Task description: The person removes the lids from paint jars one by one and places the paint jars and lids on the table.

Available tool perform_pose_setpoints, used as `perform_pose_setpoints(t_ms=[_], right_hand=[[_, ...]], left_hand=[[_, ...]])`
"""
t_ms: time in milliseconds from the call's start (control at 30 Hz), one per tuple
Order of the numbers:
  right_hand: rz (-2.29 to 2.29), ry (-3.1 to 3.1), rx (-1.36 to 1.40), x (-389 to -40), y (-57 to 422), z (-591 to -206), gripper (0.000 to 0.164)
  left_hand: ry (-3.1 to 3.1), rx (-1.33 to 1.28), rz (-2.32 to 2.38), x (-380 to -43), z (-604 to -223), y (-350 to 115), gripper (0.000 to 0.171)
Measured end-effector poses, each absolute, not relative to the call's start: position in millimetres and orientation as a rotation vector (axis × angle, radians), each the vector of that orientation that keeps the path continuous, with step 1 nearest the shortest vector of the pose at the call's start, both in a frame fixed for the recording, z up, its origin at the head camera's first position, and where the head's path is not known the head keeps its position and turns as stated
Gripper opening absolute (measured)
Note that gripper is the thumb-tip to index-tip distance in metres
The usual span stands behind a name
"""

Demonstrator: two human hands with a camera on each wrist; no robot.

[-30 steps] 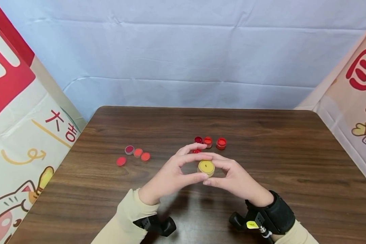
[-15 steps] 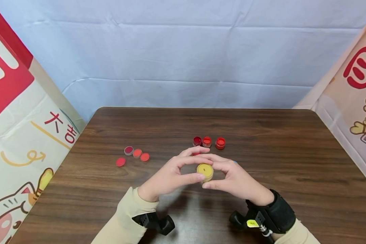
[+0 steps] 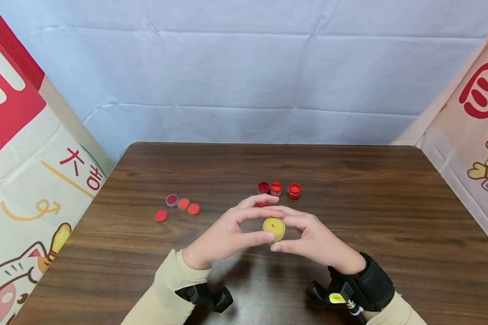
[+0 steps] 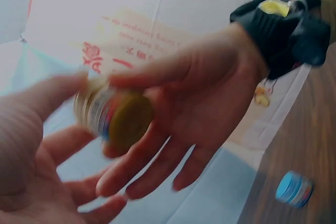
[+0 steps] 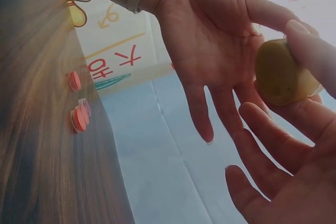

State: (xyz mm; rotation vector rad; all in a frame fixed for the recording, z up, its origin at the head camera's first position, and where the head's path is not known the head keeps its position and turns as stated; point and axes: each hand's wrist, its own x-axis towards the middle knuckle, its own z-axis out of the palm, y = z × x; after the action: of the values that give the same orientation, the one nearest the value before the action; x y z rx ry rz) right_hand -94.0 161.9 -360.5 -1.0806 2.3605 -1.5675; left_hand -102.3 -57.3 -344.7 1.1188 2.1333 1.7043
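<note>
Both hands hold a small round jar (image 3: 274, 227) between them, above the table. It has a yellow round end with a small mark in its middle; a printed label circles its side in the left wrist view. My left hand (image 3: 227, 234) pinches the jar with thumb and forefinger, the other fingers spread. My right hand (image 3: 321, 239) pinches it from the opposite side, thumb in front and fingers behind. Beyond the hands stand several red jars, among them a dark red jar (image 3: 263, 187) and a bright red jar (image 3: 294, 191); one is partly hidden by fingers.
Several flat red discs, like lids, lie at the left, such as a red disc (image 3: 160, 215) and a darker disc (image 3: 171, 200). A blue jar (image 4: 295, 189) stands on the brown table (image 3: 349, 180), mostly hidden behind my right hand in the head view. Cloth hangs around the table.
The jar has lowered slightly toward me between the hands, and my left thumb now lies over its near edge. Both hands have otherwise stayed in place.
</note>
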Motion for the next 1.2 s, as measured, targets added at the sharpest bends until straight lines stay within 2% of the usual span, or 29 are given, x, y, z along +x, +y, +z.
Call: perform_pose_setpoints(t_ms=[133, 367, 733, 1033, 1200], right_hand=[[-1.582, 2.308, -1.136, -95, 161, -360, 0.029], [-1.520, 2.330, -1.211, -94, 160, -359, 0.037], [-1.464, 2.405, -1.188, -94, 160, -360, 0.040], [-1.475, 2.362, -1.181, -94, 160, -361, 0.034], [-1.474, 2.298, -1.195, -93, 160, -361, 0.038]], left_hand=[[2.123, 1.170, 1.657, -104, -343, -64, 0.044], [2.071, 1.230, 1.627, -106, -342, -67, 0.035], [2.137, 1.217, 1.593, -107, -345, -67, 0.034], [2.151, 1.264, 1.498, -109, -345, -71, 0.040], [2.091, 1.323, 1.469, -110, -345, -74, 0.042]])
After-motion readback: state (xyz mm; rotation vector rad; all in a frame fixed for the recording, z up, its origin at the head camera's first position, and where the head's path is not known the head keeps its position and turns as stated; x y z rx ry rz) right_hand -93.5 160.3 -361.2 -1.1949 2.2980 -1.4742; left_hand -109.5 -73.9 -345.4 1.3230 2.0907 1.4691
